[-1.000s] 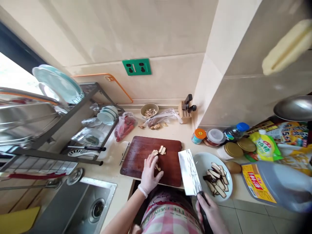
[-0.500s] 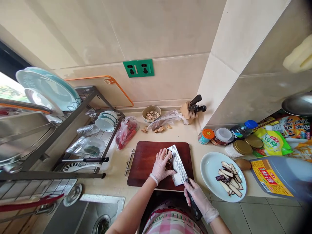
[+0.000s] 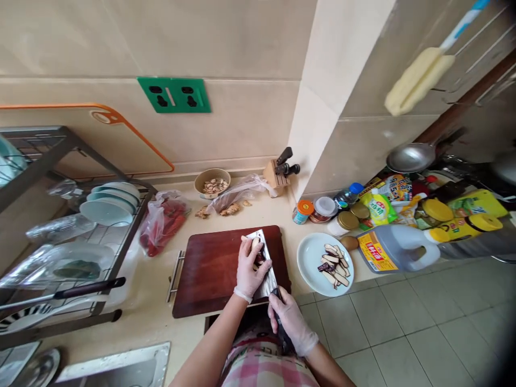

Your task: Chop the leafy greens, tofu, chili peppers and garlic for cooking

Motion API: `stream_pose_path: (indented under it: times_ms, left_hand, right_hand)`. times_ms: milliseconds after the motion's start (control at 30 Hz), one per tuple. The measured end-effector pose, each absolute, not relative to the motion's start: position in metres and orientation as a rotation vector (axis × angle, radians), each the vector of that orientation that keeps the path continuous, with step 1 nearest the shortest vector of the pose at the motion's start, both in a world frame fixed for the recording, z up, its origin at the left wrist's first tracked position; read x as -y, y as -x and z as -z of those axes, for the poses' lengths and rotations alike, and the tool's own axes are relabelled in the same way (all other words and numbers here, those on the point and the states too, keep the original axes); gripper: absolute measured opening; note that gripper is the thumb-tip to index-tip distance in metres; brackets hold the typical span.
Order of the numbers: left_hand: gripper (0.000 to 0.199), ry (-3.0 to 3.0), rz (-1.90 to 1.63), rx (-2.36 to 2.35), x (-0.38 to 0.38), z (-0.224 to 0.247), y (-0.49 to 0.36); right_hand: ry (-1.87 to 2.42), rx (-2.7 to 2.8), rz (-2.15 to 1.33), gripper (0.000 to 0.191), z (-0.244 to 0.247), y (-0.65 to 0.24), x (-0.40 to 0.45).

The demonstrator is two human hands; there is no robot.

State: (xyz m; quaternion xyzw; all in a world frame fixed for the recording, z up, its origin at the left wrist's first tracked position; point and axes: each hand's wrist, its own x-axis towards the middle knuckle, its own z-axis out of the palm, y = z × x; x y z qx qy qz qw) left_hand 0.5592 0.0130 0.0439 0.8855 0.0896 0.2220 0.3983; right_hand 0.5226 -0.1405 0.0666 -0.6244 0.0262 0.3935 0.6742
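Observation:
Both hands wear clear gloves. My right hand (image 3: 287, 317) is wrapped round the black handle of a cleaver (image 3: 266, 269), whose broad blade lies low over the right part of a dark red cutting board (image 3: 209, 269). My left hand (image 3: 250, 269) rests beside the blade, fingers bent over dark mushroom pieces (image 3: 258, 258) that are mostly hidden by the hand. To the right of the board, a pale blue plate (image 3: 308, 263) holds several cut mushroom strips (image 3: 336, 266).
Behind the board are a bowl (image 3: 212, 183), ginger (image 3: 229, 209), a knife block (image 3: 276, 177) and a bag of red items (image 3: 163, 223). A dish rack (image 3: 100, 252) stands left, above the sink's edge (image 3: 161, 360). Jars and a large bottle (image 3: 397, 247) are at right.
The view has swung to the right, showing more bottles and a pan. My left hand and the cleaver now lie closer together, with the blade partly behind the hand.

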Motion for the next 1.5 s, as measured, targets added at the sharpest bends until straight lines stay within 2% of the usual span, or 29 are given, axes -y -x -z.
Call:
stream_pose_path:
  times_ms: [200,333,433,600,767,867,1000,1133,1333,1500]
  left_hand:
    - [0.054,-2.158,-0.362,0.154,0.115,-0.068,-0.604]
    - [0.055,-2.068,-0.227,0.311,0.190,-0.058,-0.619]
    - [0.051,-2.074,-0.172,0.309,0.216,-0.045,-0.624]
    - [0.041,-2.176,-0.178,0.185,0.221,-0.034,-0.632]
    - [0.042,-2.352,-0.084,0.240,0.220,-0.034,-0.637]
    - [0.053,-2.474,0.013,0.254,0.219,-0.033,-0.635]
    - [0.081,-2.557,0.078,0.301,0.216,-0.031,-0.632]
    - [0.080,-2.607,0.110,0.301,0.213,-0.032,-0.629]
    - [0.113,-2.599,0.166,0.323,0.205,-0.030,-0.620]
    - [0.122,-2.553,0.212,0.261,0.199,-0.024,-0.616]
  right_hand:
    - [1.514,-0.393,-0.618,0.041,-0.086,-0.512,0.247]
    - [1.512,-0.558,-0.502,0.047,-0.084,-0.508,0.302]
    - [1.502,-0.598,-0.501,0.050,-0.080,-0.511,0.324]
    - [1.511,-0.594,-0.513,0.049,-0.080,-0.521,0.344]
    - [1.516,-0.589,-0.542,0.045,-0.083,-0.526,0.365]
    - [1.522,-0.605,-0.561,0.044,-0.083,-0.526,0.375]
    - [1.517,-0.607,-0.558,0.044,-0.081,-0.527,0.381]
    - [1.534,-0.584,-0.559,0.043,-0.079,-0.529,0.384]
    - [1.567,-0.591,-0.551,0.043,-0.075,-0.530,0.393]
    - [1.605,-0.564,-0.565,0.041,-0.079,-0.530,0.402]
